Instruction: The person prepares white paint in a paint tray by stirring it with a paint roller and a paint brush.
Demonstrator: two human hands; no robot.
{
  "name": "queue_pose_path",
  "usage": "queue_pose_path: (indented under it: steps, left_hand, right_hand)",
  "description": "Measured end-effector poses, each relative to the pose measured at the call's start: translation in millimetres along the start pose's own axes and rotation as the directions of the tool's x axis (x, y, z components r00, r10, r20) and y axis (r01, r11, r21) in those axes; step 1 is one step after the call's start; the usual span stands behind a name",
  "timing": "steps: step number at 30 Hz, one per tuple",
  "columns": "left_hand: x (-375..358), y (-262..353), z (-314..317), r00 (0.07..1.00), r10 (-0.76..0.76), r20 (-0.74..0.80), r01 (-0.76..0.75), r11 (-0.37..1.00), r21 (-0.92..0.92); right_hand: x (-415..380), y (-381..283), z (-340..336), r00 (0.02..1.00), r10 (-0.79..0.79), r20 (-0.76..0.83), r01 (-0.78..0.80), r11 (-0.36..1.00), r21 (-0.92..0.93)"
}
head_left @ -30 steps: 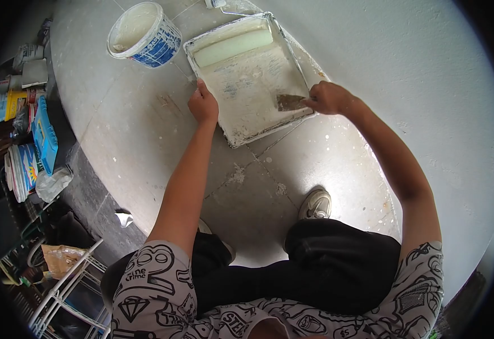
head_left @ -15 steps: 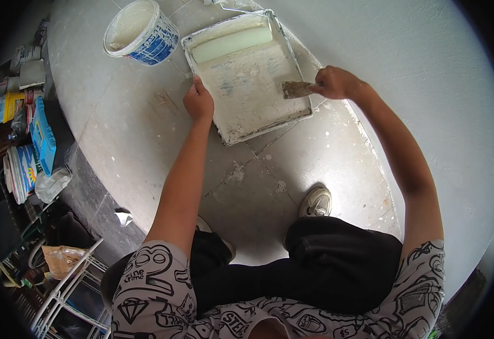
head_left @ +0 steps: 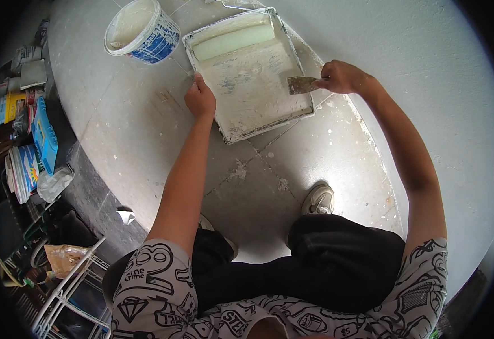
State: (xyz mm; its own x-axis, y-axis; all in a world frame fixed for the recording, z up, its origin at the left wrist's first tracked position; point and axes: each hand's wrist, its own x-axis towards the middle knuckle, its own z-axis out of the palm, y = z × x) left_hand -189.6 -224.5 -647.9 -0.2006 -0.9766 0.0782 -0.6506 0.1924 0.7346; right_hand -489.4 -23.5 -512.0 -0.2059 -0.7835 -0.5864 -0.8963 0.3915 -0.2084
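A paint tray [head_left: 228, 134] coated in off-white paint lies on the tiled floor in front of me. My left hand [head_left: 200, 100] is closed on its left rim, thumb pointing up along the edge. In my right hand [head_left: 342, 77] is a putty knife [head_left: 302, 85], its paint-smeared blade reaching over the tray's right side. A pale paint roller [head_left: 234, 43] rests across the far end of the tray, its wire frame running past the far edge.
Beyond the tray to the left stands a paint bucket [head_left: 155, 40] with off-white paint inside. A wall [head_left: 427, 113] rises close on the right. Cluttered goods and a white wire rack [head_left: 69, 282] line the left. My shoe [head_left: 318, 200] is on the spattered floor.
My right hand has shifted slightly up and to the right with the putty knife, whose blade now shows more broadly. My left hand keeps its grip on the tray.
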Motion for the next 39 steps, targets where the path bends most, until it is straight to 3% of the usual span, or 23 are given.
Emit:
queue_pose_path:
  steps: [1,4,5,8,11,14,18,20,27,30,31,34,37,39]
  left_hand:
    - [-1,-2,0,1.000,-0.004,0.003,0.004,1.000,0.015]
    - [1,-3,3,1.000,-0.010,0.000,0.010,1.000,0.028]
    - [0,-1,2,1.000,-0.016,-0.001,0.016,1.000,0.019]
    - [2,-2,1,1.000,-0.016,0.010,0.016,1.000,0.023]
    - [2,-4,1,1.000,-0.006,0.019,0.005,1.000,0.005]
    - [1,-6,1,1.000,-0.015,0.019,0.015,1.000,0.008]
    - [2,-8,5,1.000,-0.027,0.014,0.027,0.999,0.027]
    - [4,-8,5,1.000,-0.005,0.003,0.005,1.000,0.022]
    - [1,-6,3,1.000,-0.018,0.016,0.018,1.000,0.008]
    - [1,-5,3,0.999,-0.033,0.015,0.033,0.999,0.015]
    - [2,-5,4,0.999,-0.036,0.018,0.035,0.999,0.012]
    - [2,-5,5,0.999,-0.038,0.020,0.038,0.999,0.000]
    - [0,-1,0,0.999,-0.031,0.024,0.031,1.000,-0.003]
    - [1,-2,0,0.999,-0.032,0.027,0.031,0.999,0.008]
  right_hand:
    - [3,3,-3,0.997,0.048,0.054,-0.049,0.999,0.007]
    - [14,-11,28,0.997,-0.044,0.067,0.043,0.999,0.007]
    - [19,-17,48,0.986,-0.155,0.059,0.154,0.988,0.021]
    - [15,-40,47,0.985,-0.163,0.051,0.165,0.985,-0.041]
    - [17,-18,24,0.991,-0.122,-0.059,0.120,0.992,-0.036]
    - [7,-14,-5,1.000,0.002,-0.015,-0.003,0.997,-0.079]
    - [11,-32,26,0.997,-0.014,0.078,0.020,0.997,-0.079]
    - [8,-34,34,0.994,-0.104,0.044,0.108,0.989,-0.104]
    - [-1,-21,3,0.994,0.066,0.085,-0.065,0.998,-0.021]
    - [12,-18,28,0.995,-0.014,0.101,0.015,1.000,-0.006]
    - [18,-18,50,0.992,-0.119,0.048,0.117,0.991,0.059]
    - [5,-48,49,0.991,-0.109,0.080,0.106,0.994,0.038]
    - [14,-30,39,0.991,-0.130,0.018,0.130,0.991,0.019]
    - [10,-25,16,0.999,-0.042,0.010,0.042,0.999,-0.007]
